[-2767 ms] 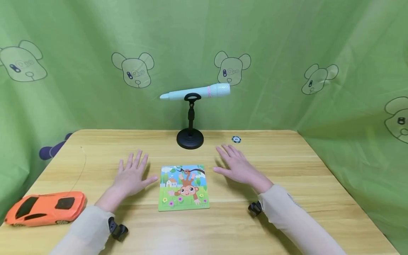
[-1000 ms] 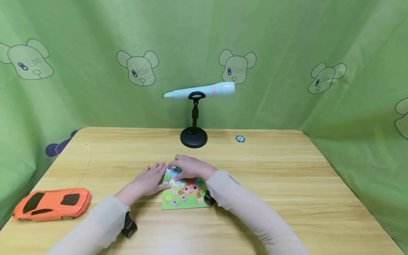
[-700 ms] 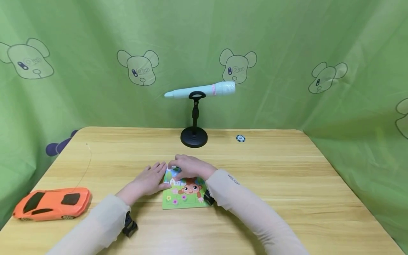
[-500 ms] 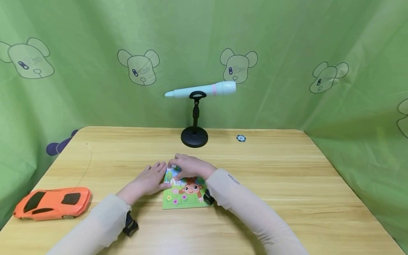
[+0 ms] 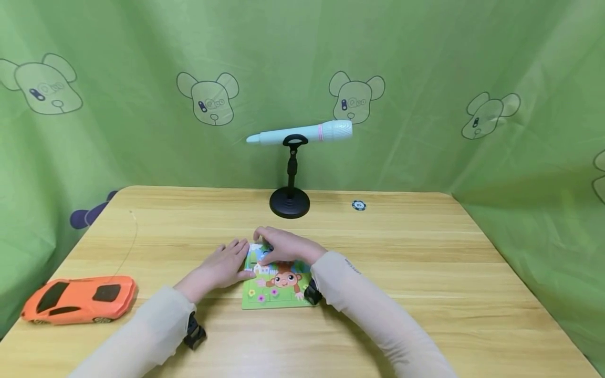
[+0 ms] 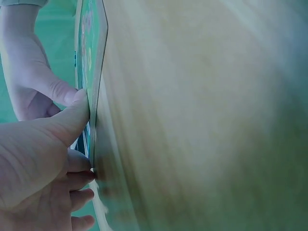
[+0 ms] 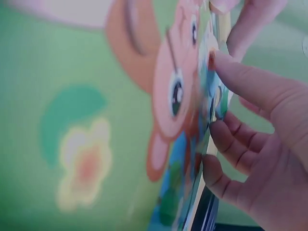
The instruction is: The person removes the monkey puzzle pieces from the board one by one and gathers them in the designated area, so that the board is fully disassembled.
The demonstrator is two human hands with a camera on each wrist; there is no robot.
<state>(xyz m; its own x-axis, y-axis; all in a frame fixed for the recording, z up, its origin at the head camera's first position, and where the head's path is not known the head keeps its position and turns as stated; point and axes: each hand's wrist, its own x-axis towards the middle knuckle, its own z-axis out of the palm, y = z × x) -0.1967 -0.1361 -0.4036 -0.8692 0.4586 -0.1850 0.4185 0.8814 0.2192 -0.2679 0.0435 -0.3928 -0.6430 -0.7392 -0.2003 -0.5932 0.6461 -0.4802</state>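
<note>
"Green cloth (image 5: 402, 52) printed with animal heads hangs around a wooden table (image 5: 425, 294). What's at the heart of it?"

"A square monkey puzzle (image 5: 281, 290), lying flat near the table's middle. The right hand (image 5: 287, 245) arches over its upper left part, thumb and bent fingers pinching a puzzle piece (image 7: 222, 99)."

"And the left hand (image 5: 222, 266)?"

"Laid along the left edge, fingers stretched forward, thumb on the printed face."

"Farther out?"

"Behind stands a pale blue microphone (image 5: 335, 130) on a black stand (image 5: 290, 203), with a round chip (image 5: 358, 205) to its right. An orange toy car (image 5: 80, 300) sits well off to the left."

"What's different?"

"Nearly three seconds ago both hands were spread wide, one each side of the puzzle. Now they almost meet on it, and since half a second ago a dark gap has appeared beside the right thumb."
</note>
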